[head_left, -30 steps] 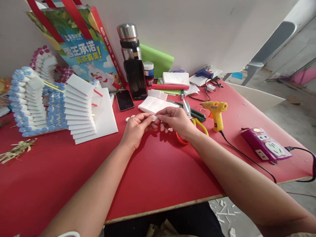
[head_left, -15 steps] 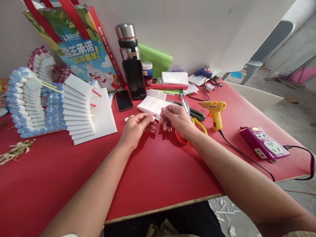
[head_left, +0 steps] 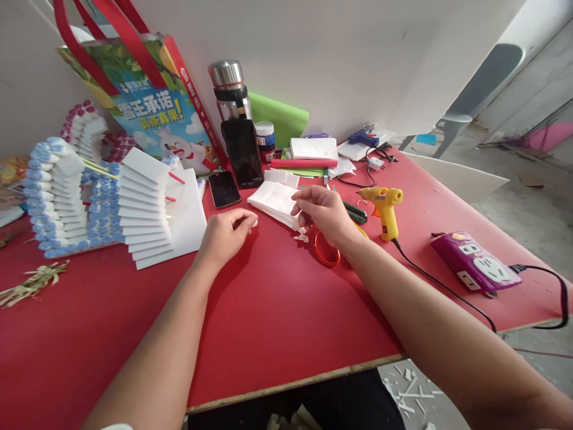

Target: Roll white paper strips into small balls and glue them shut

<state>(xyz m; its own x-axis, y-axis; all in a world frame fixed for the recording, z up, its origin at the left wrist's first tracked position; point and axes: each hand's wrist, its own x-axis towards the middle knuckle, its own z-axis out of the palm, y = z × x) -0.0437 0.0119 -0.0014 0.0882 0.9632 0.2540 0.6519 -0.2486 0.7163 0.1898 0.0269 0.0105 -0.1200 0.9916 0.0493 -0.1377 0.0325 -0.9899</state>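
Observation:
My left hand (head_left: 227, 236) is closed above the red table, thumb and forefinger pinched on a small white rolled piece; only its tip shows. My right hand (head_left: 323, 214) is loosely curled, fingers a little apart, with nothing visible in it. It hovers at the right end of a stack of white tissue sheets (head_left: 273, 197). Small white scraps (head_left: 301, 237) lie under its fingers. Scissors with an orange-red handle loop (head_left: 326, 249) are partly hidden beneath the right hand and wrist. A green-and-black cutter (head_left: 356, 212) lies just beyond the wrist.
A yellow glue gun (head_left: 385, 209) and purple power socket (head_left: 477, 263) stand right, with cords trailing. On the left is a stepped white model (head_left: 145, 209) with blue-tipped rolls. A phone (head_left: 224, 190), an upright phone (head_left: 243, 152), a flask (head_left: 228, 89) and a bag (head_left: 156, 113) stand behind.
My hands have moved apart; the left went left and slightly down with the small white piece. My right hand stays near the tissue stack, fingers slightly more spread. The view shifted slightly.

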